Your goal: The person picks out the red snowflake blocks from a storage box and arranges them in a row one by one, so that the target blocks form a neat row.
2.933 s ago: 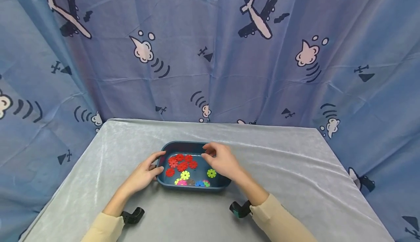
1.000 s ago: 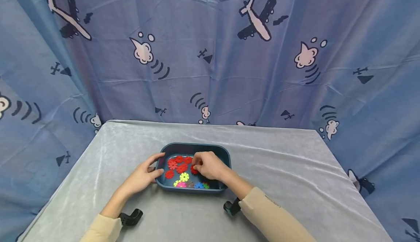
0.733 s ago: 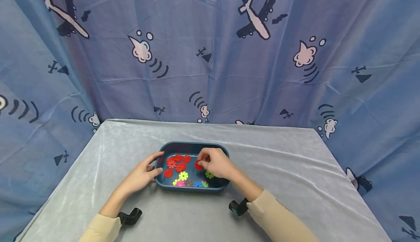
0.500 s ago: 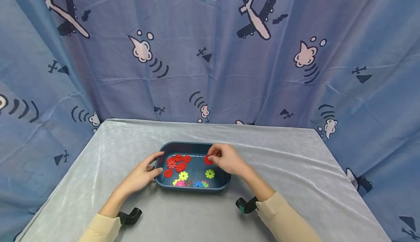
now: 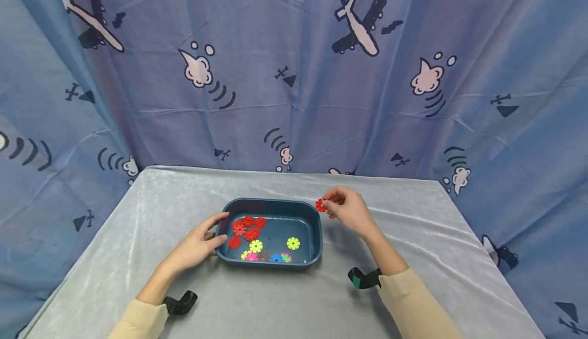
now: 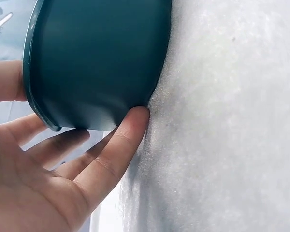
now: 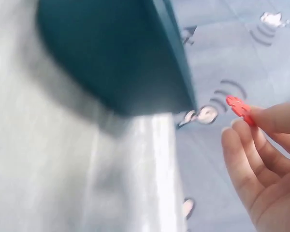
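A red notched building disc (image 5: 321, 205) is pinched between thumb and fingertips of my right hand (image 5: 351, 210), just beyond the right rim of a dark teal plastic tray (image 5: 268, 264). In the right wrist view this disc (image 7: 240, 109) shows nearly edge-on beside the tray's outer wall (image 7: 111, 58). My left hand (image 5: 197, 244) grips the tray's left end; the left wrist view shows its fingers (image 6: 113, 157) against the outer wall. Inside the tray, several red discs (image 5: 252, 234) lie clustered at left, and a lone yellow disc (image 5: 293, 243) sits at right.
Along the tray's near wall lie a pink disc (image 5: 251, 256), a brown disc (image 5: 264, 256), a blue disc (image 5: 276, 258) and a green one. Pale cloth covers the table (image 5: 413, 257); a printed blue curtain (image 5: 252, 73) hangs behind it. Each wrist wears a black camera.
My right hand reached into the tray, pinched a red disc from beside the cluster, and carried it up and right past the rim. The left hand has stayed at the tray's left end.
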Tool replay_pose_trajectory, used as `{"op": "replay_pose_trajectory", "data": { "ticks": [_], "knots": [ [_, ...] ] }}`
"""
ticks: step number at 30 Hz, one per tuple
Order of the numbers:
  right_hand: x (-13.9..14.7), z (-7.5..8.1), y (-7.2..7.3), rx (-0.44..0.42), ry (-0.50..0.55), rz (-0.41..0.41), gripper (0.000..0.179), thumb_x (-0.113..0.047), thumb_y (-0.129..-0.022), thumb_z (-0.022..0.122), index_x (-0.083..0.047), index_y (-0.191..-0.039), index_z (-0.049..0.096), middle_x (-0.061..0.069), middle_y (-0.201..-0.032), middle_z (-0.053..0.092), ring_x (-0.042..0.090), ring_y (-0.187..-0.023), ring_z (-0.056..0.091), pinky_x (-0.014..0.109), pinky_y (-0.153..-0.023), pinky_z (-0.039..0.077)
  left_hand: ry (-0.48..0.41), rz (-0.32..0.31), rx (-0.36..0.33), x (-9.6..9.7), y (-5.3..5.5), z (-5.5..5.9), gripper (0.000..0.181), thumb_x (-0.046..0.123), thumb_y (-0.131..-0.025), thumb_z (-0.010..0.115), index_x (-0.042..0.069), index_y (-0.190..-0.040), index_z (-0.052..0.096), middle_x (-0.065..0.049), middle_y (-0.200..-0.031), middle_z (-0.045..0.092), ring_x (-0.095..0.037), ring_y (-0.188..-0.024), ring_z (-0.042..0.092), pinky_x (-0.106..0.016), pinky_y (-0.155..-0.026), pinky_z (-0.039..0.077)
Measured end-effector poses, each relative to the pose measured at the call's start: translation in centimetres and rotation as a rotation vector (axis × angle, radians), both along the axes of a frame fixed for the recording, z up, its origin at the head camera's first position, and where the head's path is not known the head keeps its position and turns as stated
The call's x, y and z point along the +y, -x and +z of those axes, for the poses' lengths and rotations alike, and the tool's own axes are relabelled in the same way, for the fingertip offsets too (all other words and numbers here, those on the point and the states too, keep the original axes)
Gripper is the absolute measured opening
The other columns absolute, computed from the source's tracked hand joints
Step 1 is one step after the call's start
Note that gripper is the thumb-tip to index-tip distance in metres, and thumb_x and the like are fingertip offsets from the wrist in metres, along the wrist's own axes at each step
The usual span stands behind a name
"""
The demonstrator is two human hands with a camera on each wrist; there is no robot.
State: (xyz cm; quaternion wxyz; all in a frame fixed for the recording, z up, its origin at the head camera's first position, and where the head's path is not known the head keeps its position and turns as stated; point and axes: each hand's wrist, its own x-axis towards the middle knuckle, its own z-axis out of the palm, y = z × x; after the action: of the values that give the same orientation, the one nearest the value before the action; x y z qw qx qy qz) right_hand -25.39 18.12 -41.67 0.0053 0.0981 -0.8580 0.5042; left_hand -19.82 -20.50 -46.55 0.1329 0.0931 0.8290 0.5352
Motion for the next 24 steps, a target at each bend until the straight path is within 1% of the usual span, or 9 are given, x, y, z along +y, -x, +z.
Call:
{"op": "replay_pose_trajectory", "data": {
  "ticks": [2, 5, 10, 14, 18, 21, 24],
  "knots": [
    [0.7, -0.7, 0.4, 0.0, 0.005, -0.024, 0.007, 0.0, -0.093, 0.07, 0.005, -0.098, 0.068, 0.016, -0.085, 0.07, 0.023, -0.066, 0.066, 0.038, -0.064, 0.06, 0.002, -0.002, 0.001, 0.0, 0.0, 0.0, 0.06, 0.014, -0.103, 0.06, 0.014, -0.158, 0.036, -0.019, -0.162, 0.029, -0.027, -0.111, 0.066, -0.033, -0.075, 0.057],
    [1.4, -2.0, 1.0, -0.011, -0.021, -0.059, 0.006, 0.001, -0.093, 0.07, 0.006, -0.096, 0.068, 0.015, -0.081, 0.069, 0.018, -0.063, 0.064, 0.029, -0.06, 0.056, 0.004, 0.0, 0.0, 0.0, 0.1, -0.1, 0.06, 0.015, -0.103, 0.06, 0.015, -0.158, 0.036, -0.019, -0.162, 0.029, -0.026, -0.11, 0.066, -0.033, -0.075, 0.057],
    [2.3, -4.2, 1.9, -0.02, -0.087, -0.095, 0.005, 0.002, -0.091, 0.069, 0.006, -0.094, 0.069, 0.011, -0.076, 0.067, 0.014, -0.06, 0.06, 0.026, -0.056, 0.051, 0.013, 0.003, 0.005, 0.0, 0.1, -0.2, 0.06, 0.016, -0.103, 0.061, 0.015, -0.158, 0.036, -0.019, -0.162, 0.03, -0.026, -0.11, 0.067, -0.033, -0.074, 0.057],
    [2.9, -5.7, 2.6, -0.058, -0.101, -0.107, 0.005, 0.001, -0.092, 0.069, 0.005, -0.095, 0.069, 0.011, -0.078, 0.067, 0.013, -0.061, 0.06, 0.026, -0.054, 0.05, 0.025, 0.002, 0.01, 0.0, 0.1, -0.3, 0.06, 0.016, -0.103, 0.061, 0.015, -0.157, 0.036, -0.019, -0.162, 0.031, -0.025, -0.108, 0.067, -0.033, -0.074, 0.057],
    [3.3, -6.7, 3.1, -0.089, -0.097, -0.106, 0.006, 0.001, -0.093, 0.069, 0.006, -0.096, 0.068, 0.011, -0.08, 0.068, 0.014, -0.065, 0.061, 0.026, -0.056, 0.051, 0.034, 0.005, 0.013, 0.0, 0.0, -0.2, 0.06, 0.016, -0.103, 0.061, 0.016, -0.157, 0.037, -0.019, -0.162, 0.031, -0.024, -0.108, 0.066, -0.033, -0.074, 0.056],
    [3.5, -7.1, 3.4, -0.076, -0.106, -0.102, 0.005, 0.001, -0.092, 0.07, 0.006, -0.094, 0.069, 0.011, -0.08, 0.068, 0.014, -0.066, 0.061, 0.026, -0.059, 0.051, 0.036, 0.008, 0.016, 0.0, 0.0, -0.2, 0.06, 0.017, -0.103, 0.061, 0.016, -0.157, 0.037, -0.019, -0.162, 0.031, -0.024, -0.109, 0.066, -0.033, -0.074, 0.056],
    [3.5, -7.4, 3.7, -0.049, -0.138, -0.098, 0.005, -0.001, -0.092, 0.071, 0.004, -0.093, 0.069, 0.009, -0.079, 0.068, 0.013, -0.067, 0.059, 0.026, -0.061, 0.05, 0.038, 0.011, 0.019, 0.0, 0.0, -0.1, 0.06, 0.017, -0.103, 0.061, 0.016, -0.157, 0.037, -0.019, -0.162, 0.03, -0.024, -0.11, 0.066, -0.033, -0.074, 0.056]
  ]
}}
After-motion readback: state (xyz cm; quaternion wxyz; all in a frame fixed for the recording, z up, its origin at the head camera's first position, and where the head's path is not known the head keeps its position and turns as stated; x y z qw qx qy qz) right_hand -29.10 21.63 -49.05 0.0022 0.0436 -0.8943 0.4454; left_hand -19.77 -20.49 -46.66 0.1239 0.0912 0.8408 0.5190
